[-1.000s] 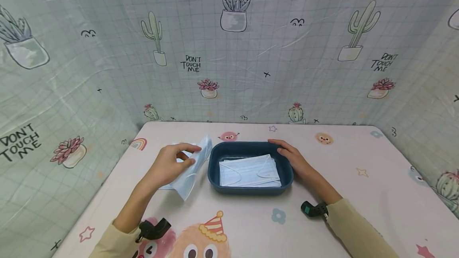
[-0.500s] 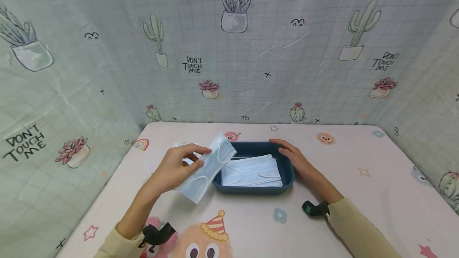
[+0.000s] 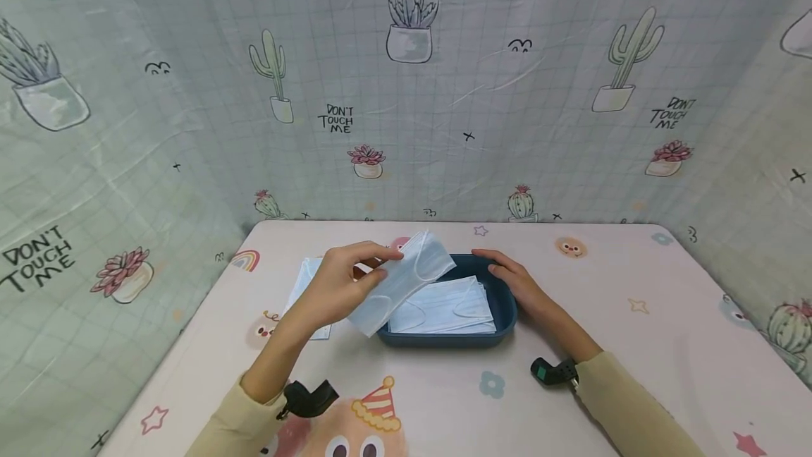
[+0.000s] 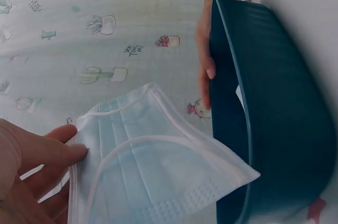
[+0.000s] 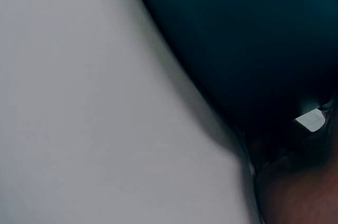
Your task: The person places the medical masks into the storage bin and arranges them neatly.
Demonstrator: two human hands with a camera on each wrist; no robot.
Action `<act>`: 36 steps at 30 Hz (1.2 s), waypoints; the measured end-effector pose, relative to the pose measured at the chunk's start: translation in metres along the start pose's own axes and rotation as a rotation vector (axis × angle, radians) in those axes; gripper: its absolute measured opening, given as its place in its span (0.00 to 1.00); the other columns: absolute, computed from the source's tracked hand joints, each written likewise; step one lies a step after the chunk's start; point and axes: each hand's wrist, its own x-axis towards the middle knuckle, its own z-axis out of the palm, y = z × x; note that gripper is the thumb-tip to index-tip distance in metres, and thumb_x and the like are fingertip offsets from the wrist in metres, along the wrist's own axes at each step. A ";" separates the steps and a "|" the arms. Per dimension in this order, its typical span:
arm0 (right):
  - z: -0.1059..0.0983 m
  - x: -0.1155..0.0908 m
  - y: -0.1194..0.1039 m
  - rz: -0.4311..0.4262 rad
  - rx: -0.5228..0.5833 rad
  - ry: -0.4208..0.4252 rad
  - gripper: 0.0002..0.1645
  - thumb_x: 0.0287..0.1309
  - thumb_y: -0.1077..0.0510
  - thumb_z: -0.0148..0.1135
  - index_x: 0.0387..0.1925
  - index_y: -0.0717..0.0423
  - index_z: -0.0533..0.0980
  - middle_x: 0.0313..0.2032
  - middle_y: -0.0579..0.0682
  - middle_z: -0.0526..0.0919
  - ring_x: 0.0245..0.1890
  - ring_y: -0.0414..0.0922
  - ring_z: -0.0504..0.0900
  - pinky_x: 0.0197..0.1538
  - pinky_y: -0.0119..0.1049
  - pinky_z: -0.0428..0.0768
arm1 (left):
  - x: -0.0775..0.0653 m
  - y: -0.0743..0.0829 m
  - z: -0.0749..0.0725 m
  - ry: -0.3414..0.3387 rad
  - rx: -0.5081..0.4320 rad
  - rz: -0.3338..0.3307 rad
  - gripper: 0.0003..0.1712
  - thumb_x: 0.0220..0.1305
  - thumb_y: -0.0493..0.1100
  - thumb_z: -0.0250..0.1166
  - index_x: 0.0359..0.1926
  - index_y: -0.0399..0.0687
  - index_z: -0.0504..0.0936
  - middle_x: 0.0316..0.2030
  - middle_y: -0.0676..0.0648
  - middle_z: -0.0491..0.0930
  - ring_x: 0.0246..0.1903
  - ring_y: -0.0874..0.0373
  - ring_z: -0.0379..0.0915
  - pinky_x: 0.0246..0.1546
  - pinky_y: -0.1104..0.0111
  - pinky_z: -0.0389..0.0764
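My left hand (image 3: 339,286) pinches a pale blue face mask (image 3: 406,277) between thumb and fingers. That mask is tilted, and in the head view it overlaps the left side of a dark blue plastic box (image 3: 440,340). Its ear loop and pleats show in the left wrist view, near the box's rim (image 4: 231,44). Inside the box lies a stack of face masks (image 3: 453,305). My right hand (image 3: 521,288) grips the box at its back right corner, the thumb over the rim. The right wrist view shows mostly the dark box wall (image 5: 237,34).
Behind my left hand, more face mask (image 3: 303,281) lies on the white patterned table (image 3: 571,400), left of the box. A cloth printed with cacti (image 3: 412,104) hangs at the back and sides. Each wrist carries a small black camera (image 3: 552,371).
My left hand has lifted the mask and carried it rightward from the table to the box's left side, turning its face into view. The right hand has stayed on the box.
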 end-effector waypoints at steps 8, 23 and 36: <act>-0.001 -0.001 0.000 0.024 0.010 -0.001 0.28 0.80 0.59 0.40 0.76 0.57 0.64 0.77 0.62 0.62 0.81 0.61 0.53 0.80 0.64 0.46 | 0.027 0.005 0.021 -0.011 -0.031 0.051 0.20 0.66 0.27 0.62 0.49 0.52 0.89 0.50 0.53 0.89 0.46 0.59 0.84 0.39 0.68 0.85; -0.001 -0.001 0.001 0.036 -0.010 0.013 0.28 0.80 0.58 0.41 0.75 0.58 0.64 0.78 0.62 0.61 0.81 0.62 0.53 0.80 0.66 0.46 | 0.046 -0.002 0.044 -0.105 0.067 -0.018 0.23 0.65 0.25 0.58 0.49 0.52 0.89 0.50 0.52 0.88 0.51 0.55 0.82 0.55 0.58 0.84; -0.002 -0.001 0.000 0.057 -0.011 0.000 0.28 0.80 0.58 0.40 0.76 0.54 0.64 0.78 0.60 0.62 0.81 0.62 0.52 0.80 0.67 0.44 | 0.048 -0.010 0.047 -0.214 0.083 0.027 0.22 0.65 0.25 0.58 0.47 0.50 0.90 0.46 0.50 0.86 0.43 0.58 0.77 0.46 0.67 0.81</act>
